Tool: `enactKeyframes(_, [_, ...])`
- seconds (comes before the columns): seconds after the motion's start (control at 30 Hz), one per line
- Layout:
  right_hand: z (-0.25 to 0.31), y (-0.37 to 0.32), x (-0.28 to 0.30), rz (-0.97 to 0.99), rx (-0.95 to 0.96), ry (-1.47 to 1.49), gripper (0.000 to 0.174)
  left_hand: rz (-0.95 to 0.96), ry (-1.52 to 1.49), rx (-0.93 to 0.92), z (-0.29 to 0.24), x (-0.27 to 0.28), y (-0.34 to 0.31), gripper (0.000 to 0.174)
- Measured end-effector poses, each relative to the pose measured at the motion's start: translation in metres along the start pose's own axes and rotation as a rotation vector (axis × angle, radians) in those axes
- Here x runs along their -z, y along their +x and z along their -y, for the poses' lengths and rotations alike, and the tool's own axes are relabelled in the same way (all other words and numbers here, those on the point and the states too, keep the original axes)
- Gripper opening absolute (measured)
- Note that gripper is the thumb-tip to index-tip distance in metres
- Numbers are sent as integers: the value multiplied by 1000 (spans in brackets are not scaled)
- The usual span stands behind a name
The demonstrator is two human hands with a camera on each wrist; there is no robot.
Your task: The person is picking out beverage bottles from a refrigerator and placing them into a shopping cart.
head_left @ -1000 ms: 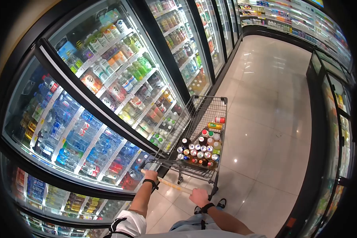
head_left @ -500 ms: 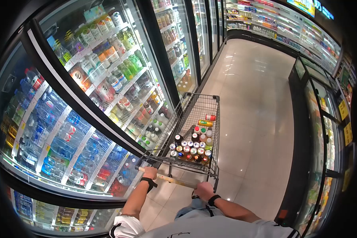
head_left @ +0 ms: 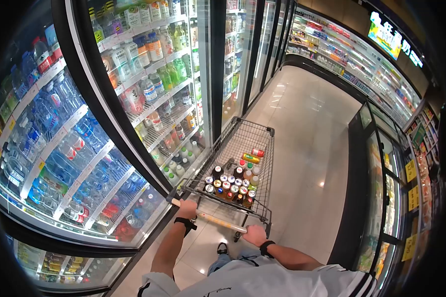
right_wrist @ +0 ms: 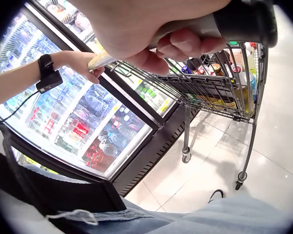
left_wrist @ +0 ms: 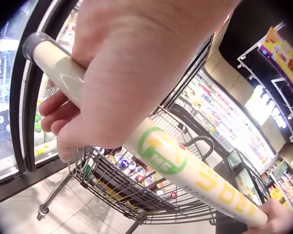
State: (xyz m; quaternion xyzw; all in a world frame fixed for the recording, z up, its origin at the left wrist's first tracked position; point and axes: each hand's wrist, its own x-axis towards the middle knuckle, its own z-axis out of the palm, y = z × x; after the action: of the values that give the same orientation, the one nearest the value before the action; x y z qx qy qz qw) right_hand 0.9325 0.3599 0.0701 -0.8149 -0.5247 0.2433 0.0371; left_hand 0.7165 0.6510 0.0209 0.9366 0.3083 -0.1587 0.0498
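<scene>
Both of my hands grip the cream handle bar [head_left: 215,221] of a wire shopping cart [head_left: 243,136]. My left hand [head_left: 187,208] wraps the bar's left end, seen close in the left wrist view [left_wrist: 112,92], where the bar [left_wrist: 185,170] shows a green logo. At the right end my right hand [head_left: 255,234] curls round the bar, fingers [right_wrist: 185,44] closed under it. Several bottles [head_left: 230,185] with coloured caps stand in the cart's near part, and two bottles [head_left: 252,156] lie further forward.
Glass-door drink coolers [head_left: 109,123] run close along the left of the cart. A low chest freezer row [head_left: 376,188] lines the right side. The shiny tiled aisle floor [head_left: 307,133] stretches ahead to shelving [head_left: 342,59] at the far end.
The cart has rolled forward along the coolers and turned slightly right. Both hands kept their grip on the handle bar.
</scene>
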Motion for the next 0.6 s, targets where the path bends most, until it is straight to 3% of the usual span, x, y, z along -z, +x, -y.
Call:
enactKeyframes(0.1, [-6, 9, 6, -27, -13, -35, 31, 2, 20, 37, -6, 2, 18, 22])
enactKeyframes(0.17, [-7, 13, 13, -37, -32, -51, 30, 168, 41, 62, -9, 14, 30, 20])
enactKeyframes(0.27, [-14, 23, 21, -22, -87, -53, 33, 200, 21, 43, -14, 29, 42, 24])
enactKeyframes(0.6, [-51, 71, 34, -109, -85, -50, 27, -23, 118, 23, -23, 43, 101, 14])
